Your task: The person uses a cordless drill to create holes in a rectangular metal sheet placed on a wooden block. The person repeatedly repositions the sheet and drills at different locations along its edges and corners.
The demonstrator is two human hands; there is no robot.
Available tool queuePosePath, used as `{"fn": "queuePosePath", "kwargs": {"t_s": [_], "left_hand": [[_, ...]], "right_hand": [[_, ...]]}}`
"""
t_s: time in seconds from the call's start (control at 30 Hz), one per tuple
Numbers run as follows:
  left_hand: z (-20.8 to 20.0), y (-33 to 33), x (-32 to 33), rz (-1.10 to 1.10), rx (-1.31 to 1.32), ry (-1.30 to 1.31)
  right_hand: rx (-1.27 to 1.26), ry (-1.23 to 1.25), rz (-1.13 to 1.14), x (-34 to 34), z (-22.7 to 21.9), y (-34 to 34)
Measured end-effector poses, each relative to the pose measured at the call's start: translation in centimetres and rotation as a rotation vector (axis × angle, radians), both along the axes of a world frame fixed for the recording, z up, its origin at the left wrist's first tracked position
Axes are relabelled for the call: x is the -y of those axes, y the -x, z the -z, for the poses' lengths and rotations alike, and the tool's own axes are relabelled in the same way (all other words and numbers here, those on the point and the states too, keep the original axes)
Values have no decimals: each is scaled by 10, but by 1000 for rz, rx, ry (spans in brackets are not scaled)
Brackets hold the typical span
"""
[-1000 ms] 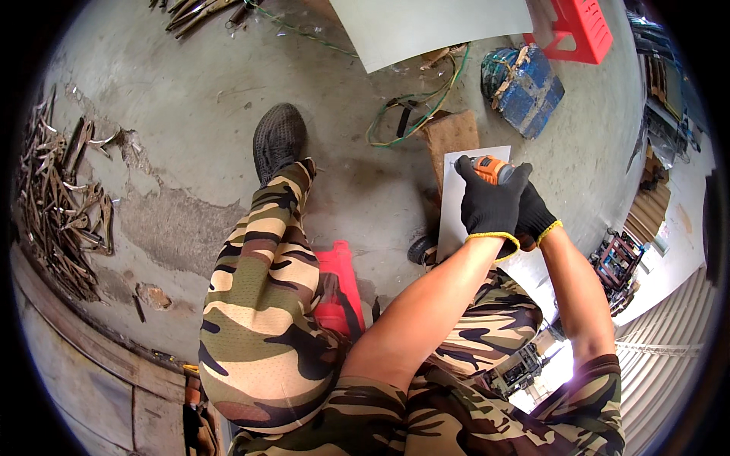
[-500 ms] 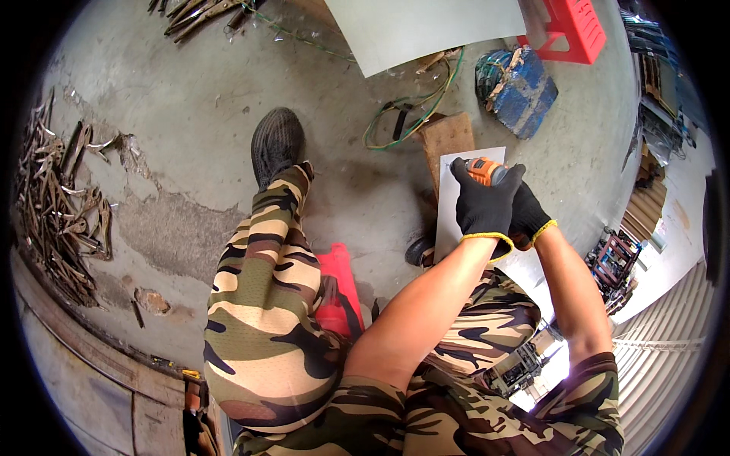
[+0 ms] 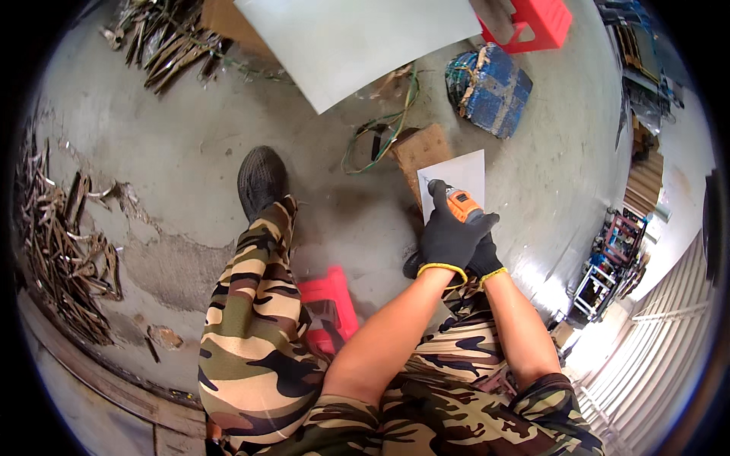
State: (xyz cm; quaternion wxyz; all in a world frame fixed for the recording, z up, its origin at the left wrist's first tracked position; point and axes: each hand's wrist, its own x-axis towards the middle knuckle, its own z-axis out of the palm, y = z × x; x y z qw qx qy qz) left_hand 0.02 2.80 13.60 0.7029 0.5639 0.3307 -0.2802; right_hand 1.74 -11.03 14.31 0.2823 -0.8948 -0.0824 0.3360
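Observation:
An orange and grey power drill (image 3: 462, 205) is held over a thin pale sheet (image 3: 469, 169), its bit pointing toward the sheet's upper left part. My left hand (image 3: 449, 239), in a black knit glove with a yellow cuff, is closed round the drill's front and body. My right hand (image 3: 485, 257), gloved alike, is closed at the rear of the drill, largely hidden behind the left one. Whether the bit touches the sheet I cannot tell. Under the sheet's far left edge lies a wooden block (image 3: 423, 150).
A large pale sheet (image 3: 357, 45) stands out ahead, near a red plastic stool (image 3: 541, 23). A blue taped bundle (image 3: 498, 91) and a green cable (image 3: 403, 118) lie on the floor. Metal scrap (image 3: 65, 243) is heaped at left. Another red plastic piece (image 3: 334, 304) is between my legs.
The drill and both hands have shifted left and down in the picture, along with the whole scene. The drill has turned toward the upper left, and its bit now shows. Both hands keep their hold.

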Motion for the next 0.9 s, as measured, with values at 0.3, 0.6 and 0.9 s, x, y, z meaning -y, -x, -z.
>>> {"fn": "queuePosePath", "kwargs": {"t_s": [0.3, 0.6, 0.9], "left_hand": [[30, -5, 27, 204, 91, -21], [44, -7, 20, 271, 47, -168], [36, -7, 14, 268, 129, -177]], "right_hand": [[-13, -31, 75, 5, 5, 2], [-176, -189, 200, 0, 39, 13], [-220, -243, 234, 0, 51, 11]]}}
